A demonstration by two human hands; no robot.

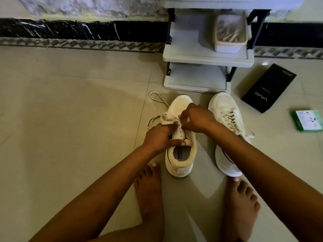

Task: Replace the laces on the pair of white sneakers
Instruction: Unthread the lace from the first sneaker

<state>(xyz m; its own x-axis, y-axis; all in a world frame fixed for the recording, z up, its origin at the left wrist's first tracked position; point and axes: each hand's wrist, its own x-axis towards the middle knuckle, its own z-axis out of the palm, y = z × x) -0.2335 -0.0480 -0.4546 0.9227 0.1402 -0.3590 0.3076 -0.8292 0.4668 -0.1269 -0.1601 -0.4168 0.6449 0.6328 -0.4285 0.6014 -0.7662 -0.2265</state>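
The floor (70, 119) is pale tile, with a small grey shelf (208, 56) by the wall and a tub of laces (230, 34) on it. 2 white sneakers sit between the person's bare feet. The right sneaker (225, 109) is laced up — it looks done. The left sneaker (181, 165) has a lace (157, 99) only near the toe, so most holes are left. The left hand (160, 137) grips the sneaker's side. The right hand (197, 117) pinches something small at the holes — likely the lace end.
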